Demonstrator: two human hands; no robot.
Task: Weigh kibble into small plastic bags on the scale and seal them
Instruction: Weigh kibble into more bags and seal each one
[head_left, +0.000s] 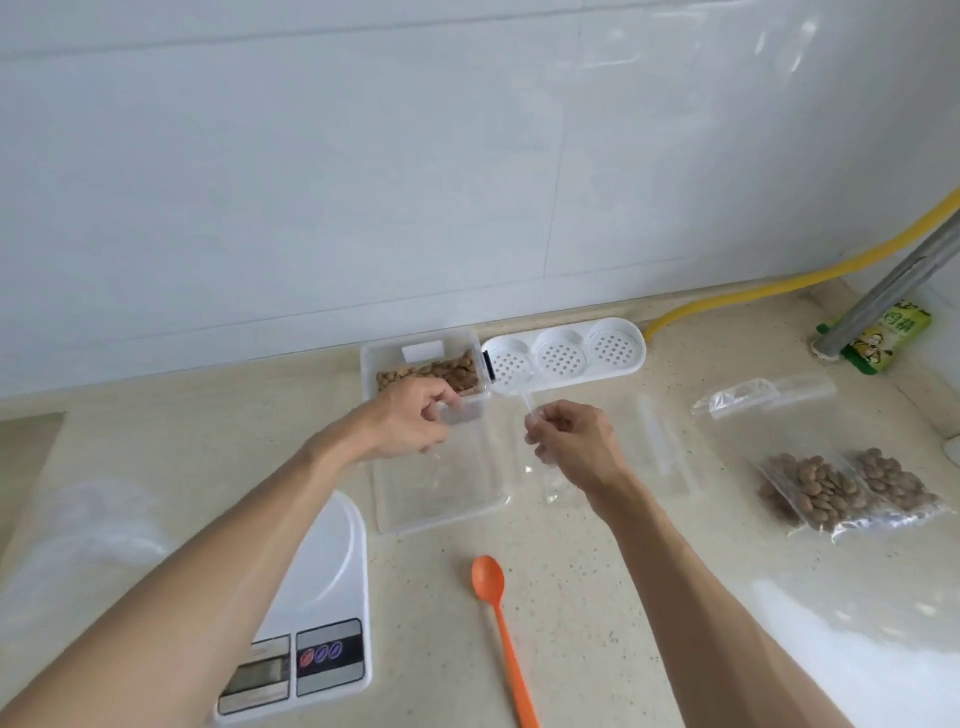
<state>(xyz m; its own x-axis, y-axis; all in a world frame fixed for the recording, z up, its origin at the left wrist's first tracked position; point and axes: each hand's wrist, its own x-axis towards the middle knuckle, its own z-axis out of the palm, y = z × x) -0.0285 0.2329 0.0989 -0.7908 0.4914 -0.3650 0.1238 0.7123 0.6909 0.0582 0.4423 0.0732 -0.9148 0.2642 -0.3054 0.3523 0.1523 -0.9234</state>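
A clear box of brown kibble (431, 371) stands by the wall. Just in front of it, my left hand (410, 421) and my right hand (571, 441) hold an empty clear plastic bag (483, 452) between them, each pinching one side of its top. The bag hangs above a clear lid (441, 512) lying on the counter. A white scale (317, 613) sits at the lower left, partly under my left forearm. An orange spoon (501, 618) lies to its right. Two filled kibble bags (841, 493) rest at the right.
A white perforated holder (563, 353) stands by the wall. A yellow hose (779, 288), a grey pipe (893, 283) and a green packet (888, 338) are at the back right. Empty clear bags (763, 397) lie on the counter. Clear plastic lies at the far left (78, 530).
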